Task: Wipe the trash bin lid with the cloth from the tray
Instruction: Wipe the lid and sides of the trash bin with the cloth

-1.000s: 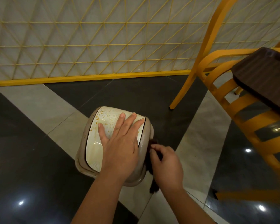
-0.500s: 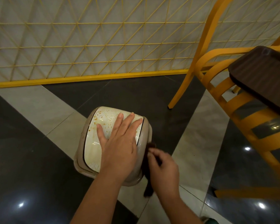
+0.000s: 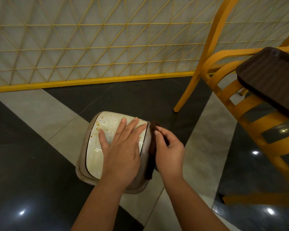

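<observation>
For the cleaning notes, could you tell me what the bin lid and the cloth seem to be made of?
The bin lid looks like glossy cream plastic: it shows highlights under brown splatter. The cloth looks like dark brown, matte, fuzzy fabric, possibly microfibre; it hangs limp from the right hand.

A glossy floor of black and pale grey stone tiles [image 3: 40,114] fills the lower frame, ceiling lights glinting off it. Directly on it — a small beige plastic trash bin with a stained white lid [image 3: 97,144] at centre, a yellow wooden chair [image 3: 212,67] at right, and a yellow lattice partition [image 3: 90,47] — along the top.
</observation>
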`<action>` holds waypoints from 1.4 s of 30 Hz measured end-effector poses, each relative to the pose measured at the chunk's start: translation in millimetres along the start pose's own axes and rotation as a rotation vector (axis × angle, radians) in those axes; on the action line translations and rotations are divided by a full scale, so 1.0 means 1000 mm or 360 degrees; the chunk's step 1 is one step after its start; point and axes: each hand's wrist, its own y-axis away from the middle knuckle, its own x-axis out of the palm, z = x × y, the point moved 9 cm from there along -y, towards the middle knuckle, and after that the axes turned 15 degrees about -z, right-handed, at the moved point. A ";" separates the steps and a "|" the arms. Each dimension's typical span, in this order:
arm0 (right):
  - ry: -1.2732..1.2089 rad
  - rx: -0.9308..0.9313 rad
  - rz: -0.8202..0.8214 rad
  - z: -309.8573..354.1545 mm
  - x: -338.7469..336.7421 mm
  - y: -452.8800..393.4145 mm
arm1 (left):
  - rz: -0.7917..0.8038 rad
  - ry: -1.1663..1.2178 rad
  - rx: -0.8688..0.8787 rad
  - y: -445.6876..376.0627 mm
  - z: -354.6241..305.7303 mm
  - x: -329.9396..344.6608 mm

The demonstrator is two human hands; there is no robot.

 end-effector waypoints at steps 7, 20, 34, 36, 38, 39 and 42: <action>0.0203 0.0273 0.0109 -0.060 -0.018 0.054 | 0.0016 0.0216 0.0016 0.001 0.004 -0.003; -0.0150 0.0255 -0.0073 -0.026 -0.011 0.045 | 0.0003 0.0138 0.0027 0.007 0.002 -0.001; 0.0753 -0.0209 0.0062 -0.033 -0.011 0.018 | -0.0062 0.0118 0.0054 0.007 0.002 0.001; 0.0865 -0.0265 0.0172 -0.044 -0.017 0.044 | -0.0068 0.0132 0.0056 0.007 0.002 0.000; 0.0886 -0.0254 0.0231 -0.051 -0.021 0.058 | -0.0077 0.0166 0.0048 0.007 0.002 -0.002; 0.0899 -0.0284 0.0230 -0.050 -0.019 0.054 | -0.0077 0.0180 0.0046 0.007 0.001 -0.003; 0.0926 -0.0352 0.0097 -0.034 -0.013 0.021 | -0.0059 0.0174 0.0047 0.008 0.000 -0.004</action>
